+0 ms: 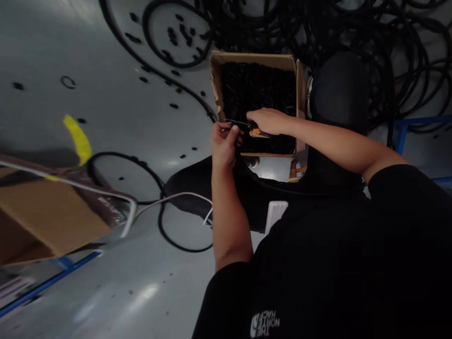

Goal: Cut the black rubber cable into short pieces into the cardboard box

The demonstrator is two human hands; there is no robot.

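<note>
My left hand (225,141) is closed in a pinch at the near left edge of an open cardboard box (254,57). Between its fingers is a length of black hose (207,109), partly hidden by the hand. My right hand (270,121), over the box, is wrapped round a tool with an orange and black handle (257,132). A thin metal shaft or blade (237,122) reaches from it towards my left fingers; its exact kind is unclear. Many small black pieces (259,87) fill the box.
Coils of black hose (416,61) lie at the upper right. Small black pieces (173,106) are scattered over the grey floor. At left are another cardboard box (52,216), a yellow strip (78,139) and a blue frame bar (52,282). My legs flank the filled box.
</note>
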